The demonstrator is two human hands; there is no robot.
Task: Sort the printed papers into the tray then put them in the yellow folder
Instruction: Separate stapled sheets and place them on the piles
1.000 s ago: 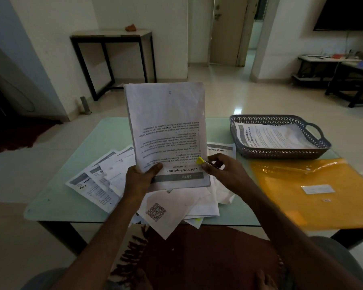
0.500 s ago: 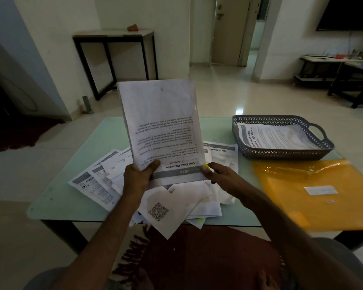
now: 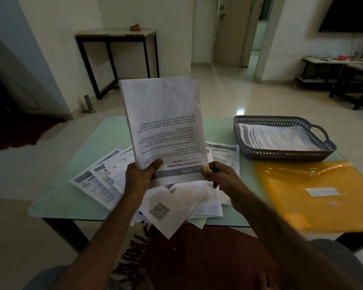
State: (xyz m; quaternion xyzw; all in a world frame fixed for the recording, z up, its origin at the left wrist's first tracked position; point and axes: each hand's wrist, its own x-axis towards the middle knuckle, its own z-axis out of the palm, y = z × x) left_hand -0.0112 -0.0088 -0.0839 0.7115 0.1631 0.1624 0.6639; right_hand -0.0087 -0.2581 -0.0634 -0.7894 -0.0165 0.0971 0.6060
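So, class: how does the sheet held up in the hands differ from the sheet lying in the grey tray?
The held sheet stands upright, gripped at its lower edge by both hands; the tray sheet lies flat, untouched. The held sheet's print reads upside down; the tray sheet's heading runs sideways. Both are white printed pages with grey header bands.

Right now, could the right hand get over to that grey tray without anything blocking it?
Probably yes. The right hand is pinching the held sheets, but the stretch of table between it and the tray looks bare, and the tray's top is open.
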